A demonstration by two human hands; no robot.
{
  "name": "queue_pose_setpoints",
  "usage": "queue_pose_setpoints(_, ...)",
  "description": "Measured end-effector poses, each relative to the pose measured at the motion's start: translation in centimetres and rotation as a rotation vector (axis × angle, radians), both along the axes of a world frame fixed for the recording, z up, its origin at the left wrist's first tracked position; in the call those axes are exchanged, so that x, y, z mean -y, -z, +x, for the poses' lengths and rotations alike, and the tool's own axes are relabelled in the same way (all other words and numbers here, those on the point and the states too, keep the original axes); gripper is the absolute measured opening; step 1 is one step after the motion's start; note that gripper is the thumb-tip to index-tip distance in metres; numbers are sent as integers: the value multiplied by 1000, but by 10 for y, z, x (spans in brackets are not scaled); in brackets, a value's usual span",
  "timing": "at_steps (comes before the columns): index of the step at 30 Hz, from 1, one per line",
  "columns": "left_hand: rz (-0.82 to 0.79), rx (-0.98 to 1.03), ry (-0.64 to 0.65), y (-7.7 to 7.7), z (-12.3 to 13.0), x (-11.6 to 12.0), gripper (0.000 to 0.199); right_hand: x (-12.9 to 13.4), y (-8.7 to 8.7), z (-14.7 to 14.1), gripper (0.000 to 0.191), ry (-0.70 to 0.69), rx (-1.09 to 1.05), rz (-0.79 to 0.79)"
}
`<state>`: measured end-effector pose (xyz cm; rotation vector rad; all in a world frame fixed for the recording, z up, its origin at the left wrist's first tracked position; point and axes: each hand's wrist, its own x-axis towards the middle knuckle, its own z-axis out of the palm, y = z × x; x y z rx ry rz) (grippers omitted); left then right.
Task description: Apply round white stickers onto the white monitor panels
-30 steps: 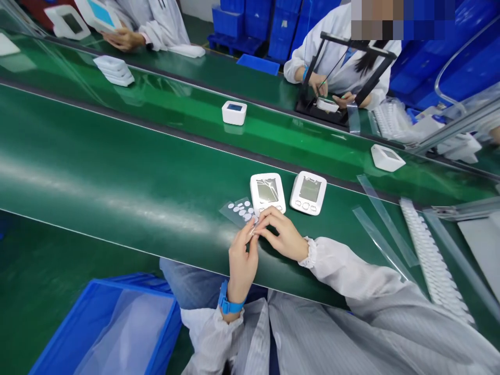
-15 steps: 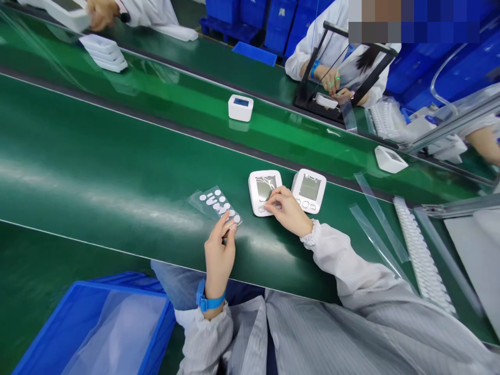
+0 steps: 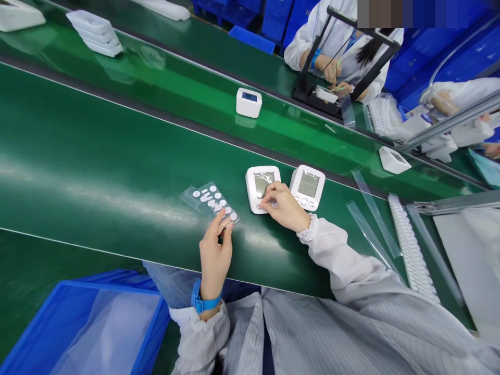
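Note:
My left hand (image 3: 216, 250), with a blue wrist strap, pinches the near corner of a clear sheet of white stickers (image 3: 211, 197). The sheet carries several round and oblong pieces. My right hand (image 3: 284, 207) is closed, thumb and fingertips together, over the lower part of a white device with a grey screen (image 3: 253, 183). Its fingers cover some of the buttons; whatever they pinch is too small to make out. Just right of it lies a second white device (image 3: 311, 188), its screen and round buttons facing up.
Clear plastic strips (image 3: 371, 234) and a long stack of white parts (image 3: 413, 250) lie at the right. Behind, a green conveyor (image 3: 187, 91) carries white devices (image 3: 249, 104). A co-worker's hands (image 3: 332, 73) work beyond it. A blue bin (image 3: 50, 307) stands at lower left.
The view has shifted slightly. Both hands keep nearly the same place over the sticker sheet and the device. At the far left, a co-worker's hand has gone out of view.

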<state>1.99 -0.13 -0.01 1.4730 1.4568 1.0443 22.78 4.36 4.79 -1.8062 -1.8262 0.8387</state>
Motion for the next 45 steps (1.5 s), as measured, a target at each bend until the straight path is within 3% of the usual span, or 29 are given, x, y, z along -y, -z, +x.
queue_pose_setpoints(7, -18, -1, -16, -1, 1, -1, 40, 2, 3, -1, 9, -24, 0, 58)
queue_pose_setpoints(14, -24, 2, -21, -3, 0, -1, 43, -2, 8, 9, 11, 0, -133, 67)
queue_pose_setpoints(21, -47, 167, -33, -7, 5, 2, 46, 6, 19, 4, 14, -41, -30, 270)
queue_pose_setpoints(25, -100, 278, 11, -7, 12, 4, 53, 18, 17, -6, 3, -84, -250, 411)
queue_pose_setpoints(28, -130, 359, 58, -7, 17, 6, 59, 29, 15, -18, 5, -202, -388, 499)
queue_pose_setpoints(33, -106, 352, 47, -9, 21, 11, 50, 36, 19, -29, 11, -292, -318, 608)
queue_pose_setpoints(38, -64, 301, -16, -7, 23, 17, 46, 43, 20, -32, 14, -261, -209, 581)
queue_pose_setpoints(42, -40, 179, -100, -4, 20, 13, 44, 50, 18, -29, 12, -324, -99, 594)
queue_pose_setpoints(45, -42, 133, -140, -3, 13, 5, 48, 47, 19, -10, 9, -198, -120, 533)
